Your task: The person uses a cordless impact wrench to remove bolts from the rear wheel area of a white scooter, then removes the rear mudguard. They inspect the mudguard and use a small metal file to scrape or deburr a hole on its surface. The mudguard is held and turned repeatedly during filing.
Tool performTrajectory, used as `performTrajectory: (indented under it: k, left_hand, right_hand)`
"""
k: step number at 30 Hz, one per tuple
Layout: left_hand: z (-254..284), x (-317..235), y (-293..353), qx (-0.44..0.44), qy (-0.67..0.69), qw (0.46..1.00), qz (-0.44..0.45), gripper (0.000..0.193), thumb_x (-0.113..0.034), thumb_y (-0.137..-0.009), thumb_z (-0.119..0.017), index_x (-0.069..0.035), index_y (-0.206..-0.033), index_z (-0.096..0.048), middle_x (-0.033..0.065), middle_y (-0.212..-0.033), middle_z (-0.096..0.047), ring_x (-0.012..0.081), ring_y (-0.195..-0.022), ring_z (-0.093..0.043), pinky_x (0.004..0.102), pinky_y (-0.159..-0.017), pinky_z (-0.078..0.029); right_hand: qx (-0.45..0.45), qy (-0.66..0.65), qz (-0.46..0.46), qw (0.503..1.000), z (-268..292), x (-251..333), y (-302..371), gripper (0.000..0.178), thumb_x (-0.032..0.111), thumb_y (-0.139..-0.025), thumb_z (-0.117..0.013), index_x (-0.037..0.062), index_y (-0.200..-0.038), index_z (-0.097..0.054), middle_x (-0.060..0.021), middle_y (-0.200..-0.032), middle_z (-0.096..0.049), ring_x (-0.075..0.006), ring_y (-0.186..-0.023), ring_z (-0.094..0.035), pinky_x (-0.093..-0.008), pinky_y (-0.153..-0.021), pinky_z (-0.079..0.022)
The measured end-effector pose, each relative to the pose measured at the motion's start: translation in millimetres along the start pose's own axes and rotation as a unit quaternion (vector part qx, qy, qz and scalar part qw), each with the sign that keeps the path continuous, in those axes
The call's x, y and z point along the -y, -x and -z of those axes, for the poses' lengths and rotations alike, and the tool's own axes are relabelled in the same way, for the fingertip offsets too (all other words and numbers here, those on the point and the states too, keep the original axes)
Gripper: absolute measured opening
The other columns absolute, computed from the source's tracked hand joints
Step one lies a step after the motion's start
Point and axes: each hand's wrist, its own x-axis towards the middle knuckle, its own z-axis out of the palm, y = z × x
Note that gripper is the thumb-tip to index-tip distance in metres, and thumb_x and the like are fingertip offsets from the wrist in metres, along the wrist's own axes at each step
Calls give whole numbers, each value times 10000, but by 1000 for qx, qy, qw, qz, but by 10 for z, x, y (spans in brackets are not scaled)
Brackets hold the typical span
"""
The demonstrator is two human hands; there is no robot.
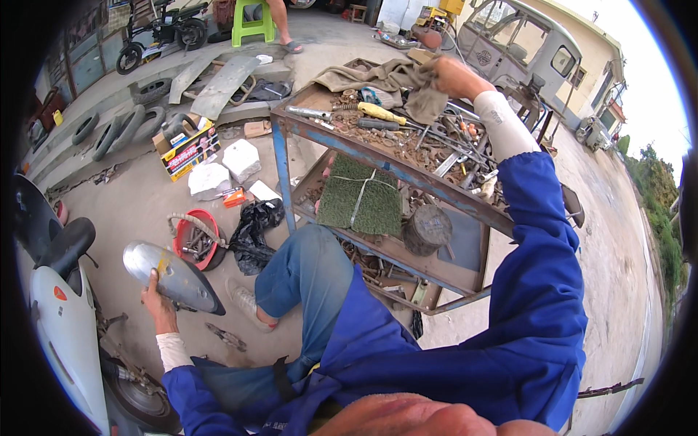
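My left hand (158, 304), low on the left, grips a silver-grey, teardrop-shaped shell (174, 275) by its lower edge, with the thumb on its face. The shell looks like a vehicle body panel and has yellowish marks. At the upper right, my right hand (456, 77) is closed on a brown-grey cloth (424, 104) lying bunched over the back of the tool cart (378, 166). Near the cloth, a yellow-handled screwdriver (381, 113), a dark-handled tool (377, 125) and many loose metal parts cover the dirty cart top.
A red basin (218, 257) of metal parts and a black plastic bag (256, 236) lie left of the cart. Pliers (226, 337) rest by my foot. A white scooter (69, 338) stands at left. A person's leg (281, 25) shows beside a green stool (252, 27).
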Motion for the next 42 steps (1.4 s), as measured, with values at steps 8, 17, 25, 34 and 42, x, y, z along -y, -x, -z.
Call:
performTrajectory:
  k: [8,17,25,34,42]
  left_hand:
    - [8,-182,101,19,26,999,35,432,-233,-998,-728,92,-1259,-612,175,-1170,-696,257,-1002,-705,413,-913,-575]
    - [-70,-30,14,43,0,998,50,449,-257,-993,-739,91,-1251,-622,173,-1191,-684,252,-1033,-682,408,-944,-545]
    - [52,-175,68,41,18,998,42,448,-257,-999,-730,72,-1281,-616,161,-1210,-680,254,-1058,-681,410,-963,-542]
    - [79,-238,151,39,21,998,45,429,-236,-999,-727,76,-1276,-628,160,-1212,-692,250,-1054,-698,409,-943,-561]
    - [-94,-241,148,40,31,998,47,482,-248,-988,-742,97,-1296,-606,179,-1214,-680,269,-1044,-691,417,-951,-546]
  right_hand:
    - [208,-228,3,951,511,199,861,237,104,-904,-719,32,-1121,-780,-92,-977,-794,-183,-908,-709,-349,-933,-543]
    - [150,-122,10,981,300,213,1540,379,261,-876,-759,66,-1200,-752,-185,-1221,-714,-368,-1134,-677,-446,-1013,-518]
    - [15,50,51,997,194,251,1402,266,126,-815,-692,77,-1066,-768,-159,-1105,-711,-367,-1033,-692,-445,-920,-548]
    - [108,-101,28,989,171,322,1660,318,41,-909,-623,7,-1203,-737,-210,-1305,-660,-382,-1245,-614,-434,-1095,-475]
    - [148,-73,-18,986,175,236,1600,344,177,-915,-653,44,-1225,-724,-233,-1074,-743,-408,-1045,-701,-471,-957,-539]
